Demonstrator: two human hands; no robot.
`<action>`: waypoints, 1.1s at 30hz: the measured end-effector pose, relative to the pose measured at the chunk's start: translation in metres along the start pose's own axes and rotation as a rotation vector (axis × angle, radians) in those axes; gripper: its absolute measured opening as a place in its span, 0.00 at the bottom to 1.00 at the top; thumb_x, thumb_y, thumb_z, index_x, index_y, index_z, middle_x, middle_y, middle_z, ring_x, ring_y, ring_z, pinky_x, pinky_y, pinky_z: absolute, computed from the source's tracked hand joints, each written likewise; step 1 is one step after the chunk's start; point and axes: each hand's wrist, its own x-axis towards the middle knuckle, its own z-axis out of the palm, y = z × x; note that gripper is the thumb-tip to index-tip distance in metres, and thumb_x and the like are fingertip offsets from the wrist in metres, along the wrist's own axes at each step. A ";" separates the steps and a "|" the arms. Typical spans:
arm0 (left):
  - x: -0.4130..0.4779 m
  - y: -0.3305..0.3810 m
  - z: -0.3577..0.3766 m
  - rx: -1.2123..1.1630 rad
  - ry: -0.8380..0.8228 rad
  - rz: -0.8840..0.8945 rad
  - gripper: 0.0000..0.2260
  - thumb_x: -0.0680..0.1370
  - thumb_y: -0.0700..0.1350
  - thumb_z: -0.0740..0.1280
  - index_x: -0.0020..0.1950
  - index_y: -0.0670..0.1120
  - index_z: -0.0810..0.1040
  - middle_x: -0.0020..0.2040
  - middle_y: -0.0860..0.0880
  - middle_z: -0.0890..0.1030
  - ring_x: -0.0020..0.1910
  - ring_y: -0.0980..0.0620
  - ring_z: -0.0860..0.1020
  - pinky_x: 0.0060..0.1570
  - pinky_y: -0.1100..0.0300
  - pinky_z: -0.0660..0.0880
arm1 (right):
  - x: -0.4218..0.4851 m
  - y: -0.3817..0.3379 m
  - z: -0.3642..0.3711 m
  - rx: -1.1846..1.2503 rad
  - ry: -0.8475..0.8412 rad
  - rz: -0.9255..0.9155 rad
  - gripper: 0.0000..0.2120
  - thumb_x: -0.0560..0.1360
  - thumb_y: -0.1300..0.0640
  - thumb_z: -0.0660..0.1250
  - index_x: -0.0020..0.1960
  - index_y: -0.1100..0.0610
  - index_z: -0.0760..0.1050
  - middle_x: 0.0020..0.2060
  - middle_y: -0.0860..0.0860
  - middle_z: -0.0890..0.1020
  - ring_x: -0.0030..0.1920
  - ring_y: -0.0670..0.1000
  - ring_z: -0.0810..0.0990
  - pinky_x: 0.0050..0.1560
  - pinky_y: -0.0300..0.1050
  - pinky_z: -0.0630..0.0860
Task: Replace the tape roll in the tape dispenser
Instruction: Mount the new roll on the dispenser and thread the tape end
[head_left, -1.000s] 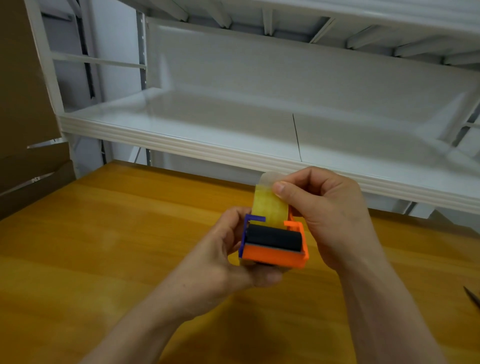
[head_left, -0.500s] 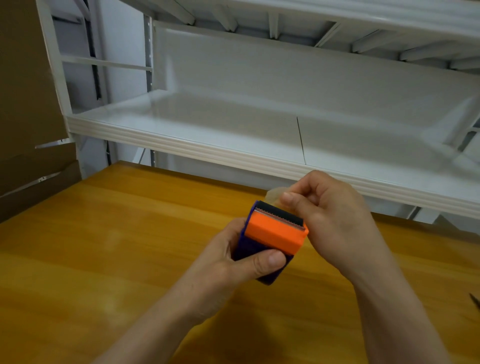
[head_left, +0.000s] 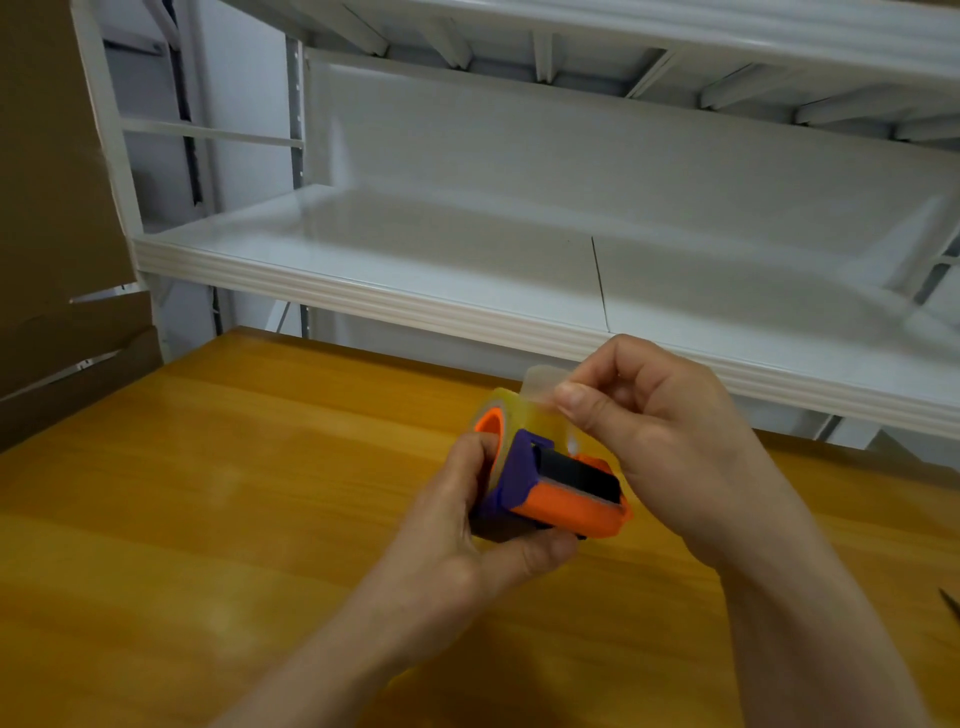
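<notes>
Two hands hold a small tape dispenser (head_left: 563, 506) just above a yellow wooden table (head_left: 208, 519), a bit right of the middle. The dispenser is orange and purple, and it has a black roller (head_left: 576, 472) at its near right end. The tape roll (head_left: 511, 410) sits in the far left end of the dispenser. It is clear and looks a little yellow, and it goes around an orange ring (head_left: 490, 422). The left hand (head_left: 462, 525) grips the dispenser. Its thumb is curled under the near side, and its fingers are curled over the left side, touching the roll. The right hand (head_left: 670, 441) is just to the right of the dispenser and a little above it. Its thumb and first finger pinch the loose end of the tape (head_left: 543, 383). The other fingers are curled in toward the palm. The loose end sticks up from the top of the roll and looks clear and flat. Behind the table, on the far side, stands a white metal shelf (head_left: 415, 306). Brown cardboard (head_left: 52, 208) leans at the far left. At the right edge of the table a dark pointed thing (head_left: 950, 605) peeks in, but I cannot tell what it is.
</notes>
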 end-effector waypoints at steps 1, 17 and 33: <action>0.000 0.000 0.001 0.084 0.024 0.025 0.22 0.68 0.54 0.78 0.59 0.58 0.74 0.52 0.59 0.84 0.51 0.59 0.82 0.52 0.64 0.76 | 0.000 0.000 0.000 0.016 0.004 0.005 0.07 0.79 0.53 0.70 0.42 0.50 0.79 0.31 0.46 0.81 0.33 0.44 0.77 0.39 0.46 0.77; 0.000 0.004 0.008 0.491 0.219 0.065 0.29 0.61 0.68 0.76 0.55 0.60 0.68 0.51 0.64 0.79 0.63 0.75 0.58 0.77 0.53 0.50 | 0.005 0.001 0.019 0.367 0.124 0.176 0.06 0.82 0.61 0.66 0.47 0.58 0.77 0.41 0.49 0.90 0.46 0.49 0.89 0.54 0.50 0.82; 0.000 -0.009 0.006 0.381 0.069 0.217 0.20 0.72 0.65 0.68 0.60 0.68 0.65 0.52 0.62 0.75 0.52 0.50 0.75 0.51 0.48 0.75 | -0.003 -0.004 0.033 0.001 0.278 -0.030 0.07 0.81 0.53 0.66 0.44 0.47 0.75 0.39 0.41 0.86 0.45 0.38 0.84 0.46 0.38 0.79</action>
